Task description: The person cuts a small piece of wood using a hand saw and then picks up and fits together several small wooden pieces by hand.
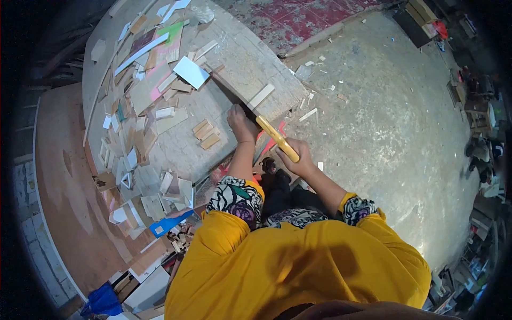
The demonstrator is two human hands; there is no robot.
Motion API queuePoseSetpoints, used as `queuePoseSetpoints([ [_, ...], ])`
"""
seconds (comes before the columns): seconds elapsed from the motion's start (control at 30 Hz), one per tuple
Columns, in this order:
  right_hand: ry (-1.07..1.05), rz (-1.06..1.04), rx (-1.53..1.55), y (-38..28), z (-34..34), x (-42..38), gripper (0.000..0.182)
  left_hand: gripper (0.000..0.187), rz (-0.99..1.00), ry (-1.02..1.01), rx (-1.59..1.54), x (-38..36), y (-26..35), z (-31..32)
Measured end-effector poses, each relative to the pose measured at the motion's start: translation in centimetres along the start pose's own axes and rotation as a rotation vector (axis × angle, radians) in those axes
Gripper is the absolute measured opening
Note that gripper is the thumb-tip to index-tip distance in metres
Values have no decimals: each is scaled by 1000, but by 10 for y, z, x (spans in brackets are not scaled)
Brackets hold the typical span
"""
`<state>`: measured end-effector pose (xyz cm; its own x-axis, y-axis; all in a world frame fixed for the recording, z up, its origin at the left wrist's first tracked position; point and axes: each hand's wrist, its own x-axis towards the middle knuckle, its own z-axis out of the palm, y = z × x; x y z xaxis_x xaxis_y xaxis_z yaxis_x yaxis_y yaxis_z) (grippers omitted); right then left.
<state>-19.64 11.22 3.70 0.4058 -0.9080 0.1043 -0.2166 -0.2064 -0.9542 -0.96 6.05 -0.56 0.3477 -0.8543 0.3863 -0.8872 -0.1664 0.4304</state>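
A handsaw with a yellow handle (278, 139) lies across the near edge of the worktable, its thin blade reaching up and left. My right hand (300, 157) is wrapped round the lower end of that handle. My left hand (241, 124) is at the table edge, left of the handle, with its fingers curled; what they hold, if anything, is hidden. Just above the blade's near end rests a small pale wood strip (262, 95). A white rectangular piece (191, 72) sits beyond the blade's far end.
The worktable (213, 117) carries many scattered wood offcuts on its left side, with several small blocks (206, 134) near my left hand. A brown board (74, 176) stands at far left. Scraps dot the concrete floor (384, 133). Boxes (418, 21) are at upper right.
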Motion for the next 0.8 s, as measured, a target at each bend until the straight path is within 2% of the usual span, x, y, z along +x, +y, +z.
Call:
queuePoseSetpoints([
  [0.13,40,0,33,-3,-14,-34,10,23,14,90,-49,2,-9,8],
  [0.2,-16,55,9,-5,-29,-61,10,24,25,101,-57,4,-7,7],
  [0.3,9,79,-7,-9,-29,-61,10,25,22,68,-52,3,-2,2],
  [0.43,28,92,-12,-3,-4,0,12,28,-12,-67,-43,1,-1,-2],
  [0.57,-6,108,30,-6,-8,-22,13,29,-26,-22,-24,-1,-5,5],
  [0.67,57,-5,17,-8,-21,-60,14,30,-36,15,-57,4,-5,7],
  [0.73,47,-5,24,-13,-28,-67,15,30,-31,1,-52,2,-4,5],
  [0.8,67,40,49,-16,-19,-42,17,31,-25,-35,-12,-1,-1,0],
])
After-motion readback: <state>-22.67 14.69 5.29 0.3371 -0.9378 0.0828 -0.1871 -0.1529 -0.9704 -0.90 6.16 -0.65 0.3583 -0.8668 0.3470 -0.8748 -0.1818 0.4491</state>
